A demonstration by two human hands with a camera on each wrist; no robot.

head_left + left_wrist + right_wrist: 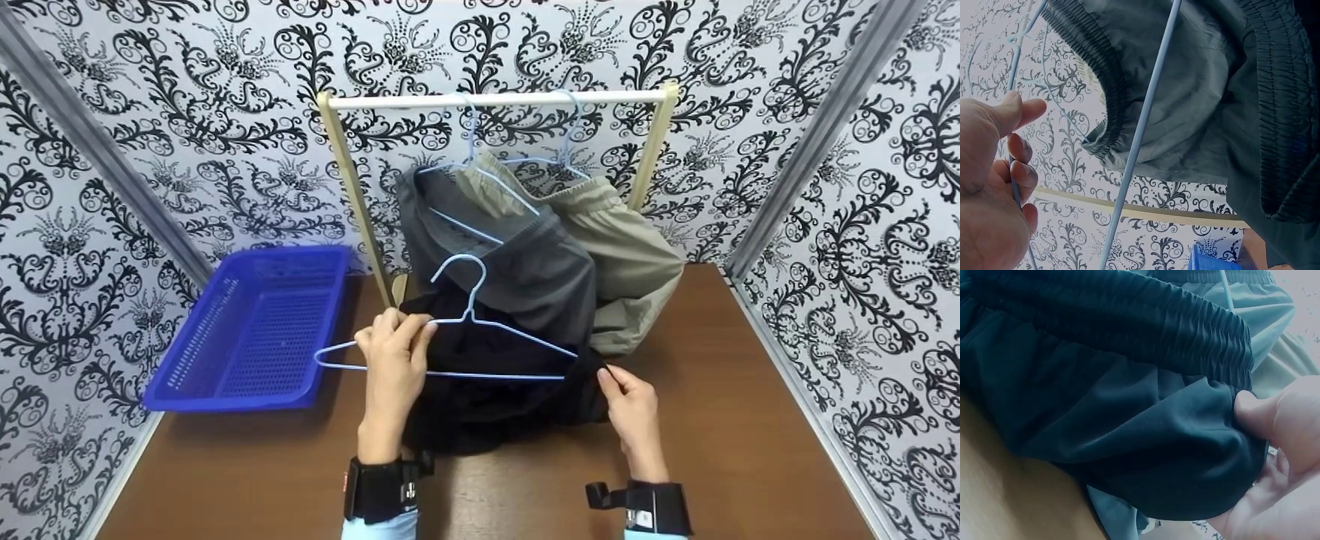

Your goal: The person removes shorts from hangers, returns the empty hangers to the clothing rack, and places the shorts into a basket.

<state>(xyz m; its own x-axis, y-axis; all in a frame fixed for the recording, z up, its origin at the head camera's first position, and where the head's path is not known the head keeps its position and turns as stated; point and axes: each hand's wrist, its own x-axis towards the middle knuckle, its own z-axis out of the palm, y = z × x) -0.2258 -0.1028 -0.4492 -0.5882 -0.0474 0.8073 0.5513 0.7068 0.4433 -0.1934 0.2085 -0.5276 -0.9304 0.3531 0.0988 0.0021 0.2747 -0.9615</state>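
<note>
My left hand grips a light blue wire hanger by its upper left arm, its hook pointing up. The fingers curl round the wire in the left wrist view. Black elastic-waist shorts hang below, and the hanger's right end runs inside their waistband. At the right side of the waistband, my right hand pinches the black cloth between thumb and fingers. The gathered waistband shows close up in the right wrist view. The hanger's left end sticks out free of the cloth, to the left of my left hand.
Behind, a rack with a white bar and wooden posts carries grey shorts and beige shorts on blue hangers. A blue plastic basket stands at the left on the brown table. Patterned walls enclose the table.
</note>
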